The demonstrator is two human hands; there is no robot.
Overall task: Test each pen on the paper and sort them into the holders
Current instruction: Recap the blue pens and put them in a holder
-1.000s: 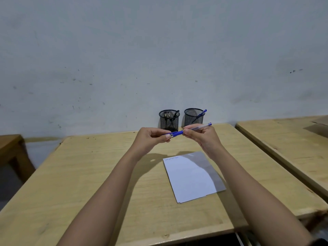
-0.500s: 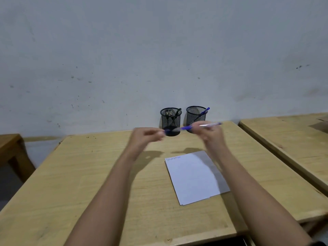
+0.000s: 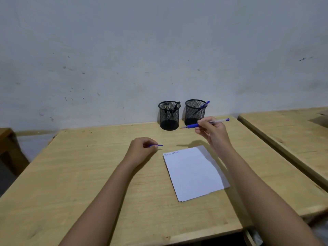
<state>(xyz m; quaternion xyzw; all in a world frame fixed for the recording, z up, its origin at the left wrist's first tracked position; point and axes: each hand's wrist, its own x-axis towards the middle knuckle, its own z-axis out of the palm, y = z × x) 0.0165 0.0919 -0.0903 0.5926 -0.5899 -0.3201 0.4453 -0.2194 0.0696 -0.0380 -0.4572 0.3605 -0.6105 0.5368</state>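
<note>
My right hand grips an uncapped blue pen, tip pointing left, held above the table in front of the right holder. My left hand rests low on the wooden table and pinches the pen's blue cap. A white sheet of paper lies between my arms, with a line of blue scribble along its top edge. Two black mesh holders stand by the wall: the left holder has several dark pens, the right holder has one blue pen.
A grey wall stands directly behind the holders. A second wooden table sits to the right across a narrow gap. Part of another wooden piece shows at the far left.
The hands were together pulling the cap off the pen. They have since separated: my left hand dropped to the table with the cap, my right hand moved right with the pen.
</note>
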